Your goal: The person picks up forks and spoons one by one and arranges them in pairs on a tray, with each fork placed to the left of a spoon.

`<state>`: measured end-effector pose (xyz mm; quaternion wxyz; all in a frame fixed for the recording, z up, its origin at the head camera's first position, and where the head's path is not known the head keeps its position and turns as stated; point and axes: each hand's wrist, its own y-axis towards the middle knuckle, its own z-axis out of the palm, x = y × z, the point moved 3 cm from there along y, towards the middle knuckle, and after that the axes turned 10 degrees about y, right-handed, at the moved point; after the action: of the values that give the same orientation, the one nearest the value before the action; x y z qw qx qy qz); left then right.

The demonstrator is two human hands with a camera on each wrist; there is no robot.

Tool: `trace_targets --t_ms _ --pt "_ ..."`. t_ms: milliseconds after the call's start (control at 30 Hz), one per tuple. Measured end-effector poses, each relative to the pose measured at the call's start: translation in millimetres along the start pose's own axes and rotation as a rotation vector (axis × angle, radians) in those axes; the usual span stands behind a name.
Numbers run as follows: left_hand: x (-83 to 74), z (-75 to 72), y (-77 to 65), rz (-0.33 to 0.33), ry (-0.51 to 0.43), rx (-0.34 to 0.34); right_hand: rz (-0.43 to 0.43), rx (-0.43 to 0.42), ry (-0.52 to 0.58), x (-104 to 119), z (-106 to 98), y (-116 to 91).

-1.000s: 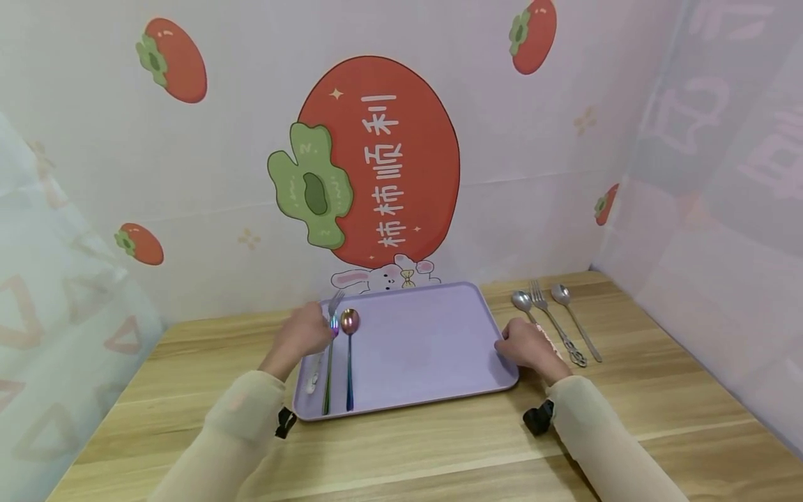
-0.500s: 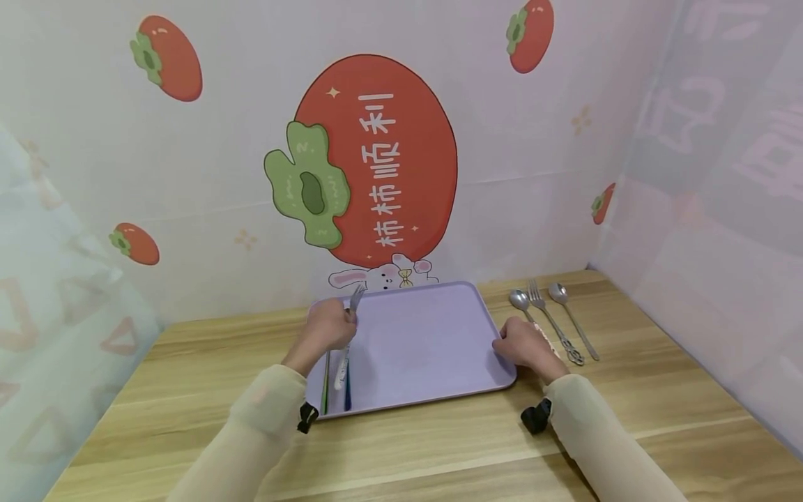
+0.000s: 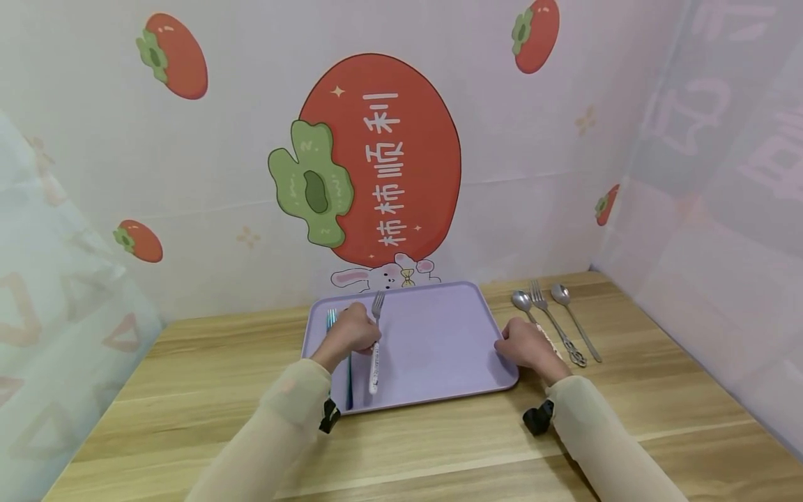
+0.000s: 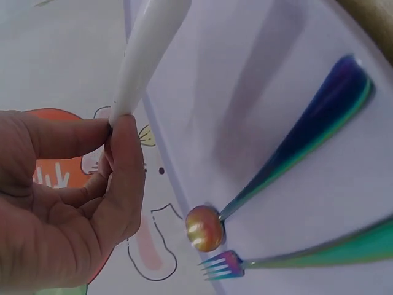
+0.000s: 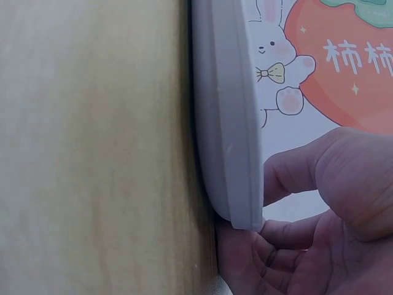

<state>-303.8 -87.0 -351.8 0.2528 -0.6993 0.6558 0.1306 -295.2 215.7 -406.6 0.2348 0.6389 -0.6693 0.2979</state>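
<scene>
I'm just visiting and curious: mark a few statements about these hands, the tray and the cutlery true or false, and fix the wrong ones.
1. The left hand pinches a white-handled fork. True.
2. The right hand grips the edge of the tray. True.
3. The tray is bright green. False: it is light purple.
4. A silver fork lies between two spoons on the wooden table. True.
5. Nothing lies on the tray. False: a rainbow-coloured spoon lies on it.

My head camera is looking forward and down, wrist views are sharing the lilac rectangular tray [image 3: 439, 341], close up
</scene>
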Motion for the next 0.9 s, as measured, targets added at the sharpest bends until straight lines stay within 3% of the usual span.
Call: trace_targets --t_ms 167,333,567,900 --pt "-1.2 11.2 5.1 -0.039 0.005 0.046 -0.012 0.002 0.003 -0.5 0.5 -0.5" --pt "-4.8 18.3 3.2 -0.037 -0.023 0.067 -0.007 0.002 0.002 0.0 0.1 -0.4" --pt "-6.5 25.6 1.4 -0.032 -0.054 0.071 -0.01 0.002 0.005 -0.3 0.3 0.3" --pt "-5.2 31.7 3.5 -0.032 -0.022 0.071 -0.011 0.001 0.009 -0.1 0.1 -1.5"
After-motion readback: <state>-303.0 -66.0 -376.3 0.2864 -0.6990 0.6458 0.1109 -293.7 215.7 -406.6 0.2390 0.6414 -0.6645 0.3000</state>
